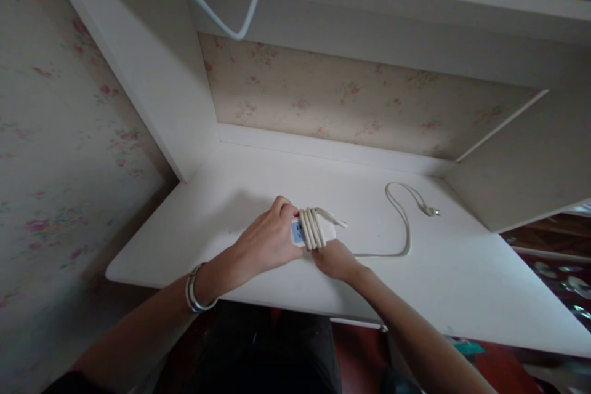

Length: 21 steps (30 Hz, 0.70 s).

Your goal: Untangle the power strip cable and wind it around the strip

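A white power strip (297,231) with a blue socket face is held just above the desk, near its front edge. Several turns of cream power cord (311,229) are wound around its middle, and a short length of cord sticks out to the right of the coils. My left hand (272,234) is closed around the strip's left end. At the lower right of the coils, my right hand (336,260) is closed on the cord; its fingertips are hidden under the strip. The loose cord trails from behind my right wrist across the desk to a plug (434,212).
The white desk (277,166) has side panels and a low back ledge against floral wallpaper (323,95). A shelf (415,18) overhangs the back. A pale bent rod or cable (239,34) hangs at the top. Drawers with shiny items (579,286) show at the right.
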{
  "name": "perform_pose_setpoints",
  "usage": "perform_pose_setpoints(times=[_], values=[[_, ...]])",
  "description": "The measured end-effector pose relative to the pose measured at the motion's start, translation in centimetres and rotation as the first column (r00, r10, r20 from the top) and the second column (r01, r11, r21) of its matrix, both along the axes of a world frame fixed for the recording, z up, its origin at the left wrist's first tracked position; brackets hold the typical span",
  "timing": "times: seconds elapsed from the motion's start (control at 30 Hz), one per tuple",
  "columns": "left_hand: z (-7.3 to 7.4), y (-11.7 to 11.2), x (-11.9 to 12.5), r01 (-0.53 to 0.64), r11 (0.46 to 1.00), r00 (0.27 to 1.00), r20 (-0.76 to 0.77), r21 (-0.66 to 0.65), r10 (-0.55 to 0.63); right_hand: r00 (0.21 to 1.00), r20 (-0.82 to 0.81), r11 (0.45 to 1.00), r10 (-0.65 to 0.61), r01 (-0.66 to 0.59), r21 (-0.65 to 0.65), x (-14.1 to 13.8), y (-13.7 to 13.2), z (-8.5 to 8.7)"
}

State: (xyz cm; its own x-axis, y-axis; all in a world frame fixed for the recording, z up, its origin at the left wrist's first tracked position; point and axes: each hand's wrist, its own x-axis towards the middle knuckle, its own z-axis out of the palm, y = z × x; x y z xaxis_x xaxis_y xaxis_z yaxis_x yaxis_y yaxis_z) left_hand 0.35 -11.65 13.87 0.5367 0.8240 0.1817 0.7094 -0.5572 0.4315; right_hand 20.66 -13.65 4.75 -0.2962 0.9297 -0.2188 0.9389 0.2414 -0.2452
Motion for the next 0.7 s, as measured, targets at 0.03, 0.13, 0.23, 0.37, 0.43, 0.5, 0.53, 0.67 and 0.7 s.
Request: perform_pose_setpoints(times=[0.03, 0.13, 0.23, 0.37, 0.43, 0.5, 0.53, 0.67, 0.7], values=[[-0.5, 0.4, 0.2, -0.035, 0.999, 0.999, 0.007, 0.025, 0.035, 1.0, 0.023, 0.999, -0.02, 0.021, -0.047, -0.3, -0.7, 0.3], [-1.8, 1.6, 0.6, -0.073, 0.994, 0.997, 0.004, 0.087, 0.073, 0.998, 0.061, 0.994, 0.0, 0.007, -0.109, -1.1, -2.5, 2.0], [-2.5, 2.2, 1.1, -0.027, 0.996, 0.998, -0.045, 0.088, 0.031, 0.997, 0.076, 0.995, -0.001, 0.009, -0.1, -1.6, -3.6, 3.7], [-3.0, 2.6, 1.9, -0.015, 0.993, 0.988, -0.148, 0.118, 0.032, 0.995, 0.095, 0.999, 0.024, -0.021, -0.037, -1.9, -4.2, 4.8], [-3.5, 2.8, 2.1, -0.026, 0.989, 0.973, -0.222, 0.147, 0.059, 0.992, 0.118, 0.999, 0.034, -0.037, 0.021, -2.0, -4.2, 5.3], [-4.0, 2.9, 2.2, -0.035, 0.985, 0.954, -0.287, 0.167, 0.082, 0.99, 0.133, 0.994, 0.035, -0.048, 0.094, -2.0, -4.1, 5.9], [-4.3, 2.9, 2.3, -0.031, 0.986, 0.945, -0.316, 0.166, 0.083, 0.99, 0.133, 0.99, 0.041, -0.059, 0.131, -2.0, -3.9, 6.3], [-5.2, 2.3, 2.4, 0.078, 0.989, 0.928, -0.372, 0.126, -0.026, 0.977, 0.135, 0.946, 0.162, -0.193, 0.26, -1.8, -2.5, 8.0], [-5.3, 2.0, 2.5, 0.114, 0.987, 0.927, -0.371, 0.114, -0.064, 0.968, 0.147, 0.928, 0.201, -0.237, 0.289, -1.6, -1.9, 8.3]])
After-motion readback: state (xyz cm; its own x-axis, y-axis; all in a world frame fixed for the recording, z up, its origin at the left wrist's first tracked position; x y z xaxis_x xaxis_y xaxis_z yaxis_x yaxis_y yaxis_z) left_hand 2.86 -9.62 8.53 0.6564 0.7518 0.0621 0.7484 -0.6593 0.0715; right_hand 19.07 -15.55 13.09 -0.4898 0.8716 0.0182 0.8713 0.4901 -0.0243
